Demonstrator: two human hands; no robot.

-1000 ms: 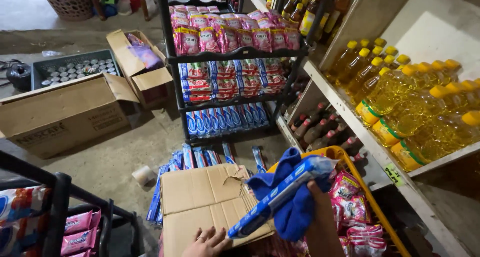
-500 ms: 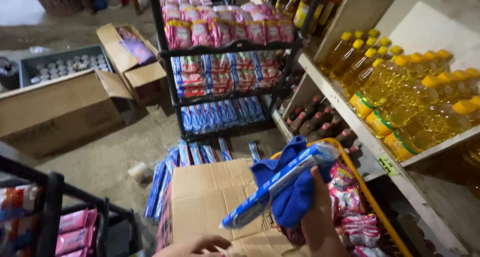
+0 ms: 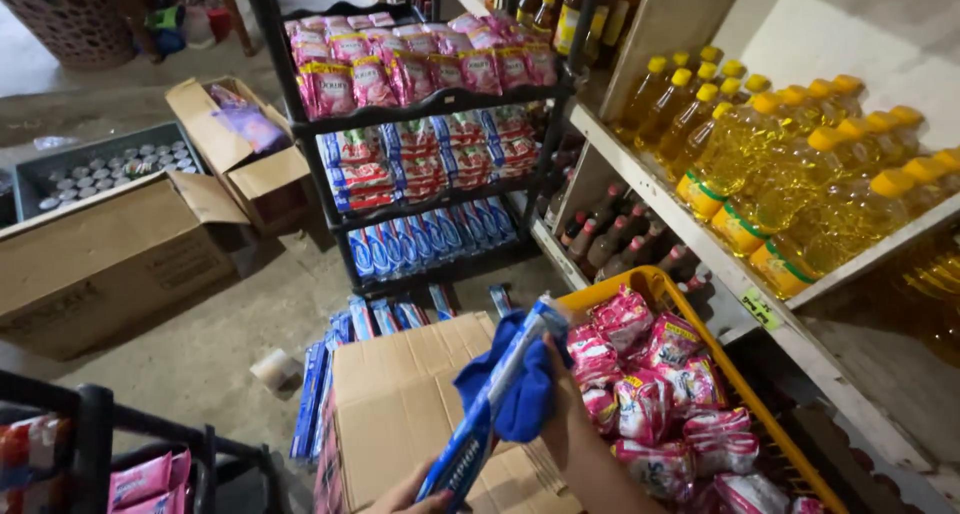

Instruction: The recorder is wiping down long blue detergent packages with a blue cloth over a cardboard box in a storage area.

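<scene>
The right hand (image 3: 562, 414) is closed around a long blue box (image 3: 492, 409) together with a blue cloth (image 3: 522, 389); the box slants from near the crate's corner down toward the bottom edge of the view. The left hand (image 3: 410, 496) shows only as fingertips at the bottom edge, touching the lower end of the box; how far it is open cannot be told.

Both hands are above a cardboard carton (image 3: 400, 404) that stands on the floor (image 3: 200, 334), its flaps folded shut. Just right of the carton, a yellow crate (image 3: 660, 284) holds pink and red sachets (image 3: 650, 394). More blue boxes (image 3: 320, 394) lie on the floor along the carton's left and far sides.

Beyond them a black rack (image 3: 440, 104) carries pink packets on top, red-and-blue packs in the middle and blue boxes at the bottom. On the right, a shelf (image 3: 700, 244) bears oil bottles (image 3: 800, 174) with yellow caps.
</scene>
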